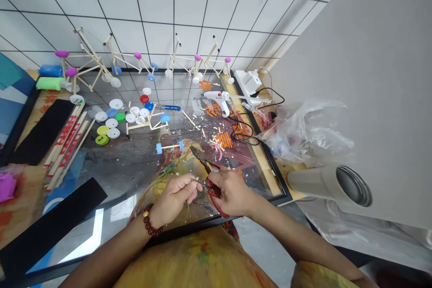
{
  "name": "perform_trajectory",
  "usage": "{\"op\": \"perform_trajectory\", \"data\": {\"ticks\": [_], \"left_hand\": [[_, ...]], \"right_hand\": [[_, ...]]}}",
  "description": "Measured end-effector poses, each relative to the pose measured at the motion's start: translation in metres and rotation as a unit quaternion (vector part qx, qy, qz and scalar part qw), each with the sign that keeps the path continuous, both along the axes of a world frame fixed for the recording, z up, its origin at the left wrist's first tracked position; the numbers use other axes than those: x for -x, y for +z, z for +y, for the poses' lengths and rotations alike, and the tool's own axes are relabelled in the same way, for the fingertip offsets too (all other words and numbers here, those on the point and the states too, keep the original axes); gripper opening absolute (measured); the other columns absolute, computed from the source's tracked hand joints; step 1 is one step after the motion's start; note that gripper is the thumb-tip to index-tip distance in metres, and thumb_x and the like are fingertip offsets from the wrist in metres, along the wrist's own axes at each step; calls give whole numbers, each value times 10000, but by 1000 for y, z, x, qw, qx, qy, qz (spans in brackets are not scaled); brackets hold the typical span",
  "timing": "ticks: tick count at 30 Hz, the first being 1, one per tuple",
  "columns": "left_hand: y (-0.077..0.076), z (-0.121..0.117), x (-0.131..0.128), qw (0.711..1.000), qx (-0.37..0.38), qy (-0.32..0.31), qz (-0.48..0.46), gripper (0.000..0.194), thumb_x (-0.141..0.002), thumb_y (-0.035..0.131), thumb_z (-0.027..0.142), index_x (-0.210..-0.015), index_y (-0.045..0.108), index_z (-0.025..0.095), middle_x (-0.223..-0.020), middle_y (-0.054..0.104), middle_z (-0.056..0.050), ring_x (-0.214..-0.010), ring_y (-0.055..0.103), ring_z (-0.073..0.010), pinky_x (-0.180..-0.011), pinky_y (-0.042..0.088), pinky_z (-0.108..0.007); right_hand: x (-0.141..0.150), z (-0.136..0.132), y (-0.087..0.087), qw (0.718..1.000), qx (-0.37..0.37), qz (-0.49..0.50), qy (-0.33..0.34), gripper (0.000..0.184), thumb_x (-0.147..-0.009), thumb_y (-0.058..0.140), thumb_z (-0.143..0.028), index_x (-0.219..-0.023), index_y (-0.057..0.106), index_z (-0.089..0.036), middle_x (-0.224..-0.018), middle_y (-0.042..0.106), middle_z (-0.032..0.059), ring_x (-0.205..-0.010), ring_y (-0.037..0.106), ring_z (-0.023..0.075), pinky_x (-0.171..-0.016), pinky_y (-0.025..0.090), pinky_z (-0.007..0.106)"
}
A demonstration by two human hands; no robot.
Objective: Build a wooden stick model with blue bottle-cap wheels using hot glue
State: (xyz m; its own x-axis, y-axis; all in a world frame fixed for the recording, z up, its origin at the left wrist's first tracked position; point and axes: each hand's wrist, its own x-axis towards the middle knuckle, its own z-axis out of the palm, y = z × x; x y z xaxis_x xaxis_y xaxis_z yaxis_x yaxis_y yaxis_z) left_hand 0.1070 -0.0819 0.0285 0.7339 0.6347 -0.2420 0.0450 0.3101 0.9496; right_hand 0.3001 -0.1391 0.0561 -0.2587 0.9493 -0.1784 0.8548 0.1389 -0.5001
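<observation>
My right hand [231, 191] is closed around the red handles of a pair of pliers [205, 164], whose dark jaws point up and away over the glass tabletop [135, 162]. My left hand [175, 195], with a bead bracelet at the wrist, pinches a thin wooden stick [199, 181] beside the pliers' handles. Just beyond the hands lies a stick with a blue cap at each end [169, 146]. Wood chips are scattered around the pliers' tip.
A white glue gun [218, 97] with a black cord lies at the right, near a white power strip [251, 82]. Coloured bottle caps [111, 121], chopstick bundles [67, 141], stick models [91, 60], blue scissors [170, 107], a plastic bag [307, 132] and a grey tube [332, 183] surround the workspace.
</observation>
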Motion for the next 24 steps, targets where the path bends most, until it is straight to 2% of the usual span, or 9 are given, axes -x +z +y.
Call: {"op": "perform_trajectory", "data": {"ticks": [3, 9, 12, 17, 21, 24], "left_hand": [[1, -1, -1, 1000, -1, 1, 10, 459, -923, 503, 575, -863, 652, 146, -566, 466, 30, -541, 406, -115, -577, 311, -257], [7, -7, -1, 992, -115, -5, 52, 462, -953, 455, 528, -654, 515, 180, -601, 469, 19, -581, 419, -119, -591, 307, -258], [4, -8, -2, 994, -92, 3, 54, 442, -947, 456, 542, -727, 572, 176, -587, 465, 28, -564, 414, -119, -586, 315, -258], [0, -4, -4, 999, -16, -2, 35, 472, -911, 492, 588, -835, 645, 147, -563, 456, 36, -537, 401, -116, -578, 320, -260], [4, -2, -4, 999, -7, -23, 40, 459, -921, 488, 570, -907, 660, 143, -573, 456, 36, -557, 407, -119, -600, 335, -259], [8, -5, -4, 997, -25, -12, 70, 451, -923, 483, 571, -875, 646, 154, -579, 454, 36, -558, 406, -120, -588, 333, -254]], "right_hand": [[0, -2, 1, 1000, -1, 9, -13, 131, -718, 557, -177, -658, 451, -226, -560, 532, -25, -524, 456, 132, -575, 294, 259], [5, -4, 10, 1000, -13, -20, -9, 81, -716, 554, -230, -773, 499, -215, -711, 624, 21, -645, 546, 181, -717, 371, 309], [5, -6, 5, 1000, -1, -31, 0, 49, -723, 544, -218, -746, 502, -215, -642, 600, 15, -592, 523, 175, -665, 354, 295], [0, -10, -8, 999, 3, -41, -20, 69, -729, 547, -216, -683, 496, -215, -574, 587, 10, -519, 499, 152, -543, 236, 273], [-5, -13, -6, 998, -3, -56, -20, 81, -735, 540, -228, -665, 504, -211, -574, 604, 12, -511, 500, 145, -545, 218, 280], [-3, -13, 0, 997, -21, -75, -19, 51, -743, 536, -234, -701, 532, -204, -629, 635, 25, -553, 528, 156, -591, 265, 284]]}}
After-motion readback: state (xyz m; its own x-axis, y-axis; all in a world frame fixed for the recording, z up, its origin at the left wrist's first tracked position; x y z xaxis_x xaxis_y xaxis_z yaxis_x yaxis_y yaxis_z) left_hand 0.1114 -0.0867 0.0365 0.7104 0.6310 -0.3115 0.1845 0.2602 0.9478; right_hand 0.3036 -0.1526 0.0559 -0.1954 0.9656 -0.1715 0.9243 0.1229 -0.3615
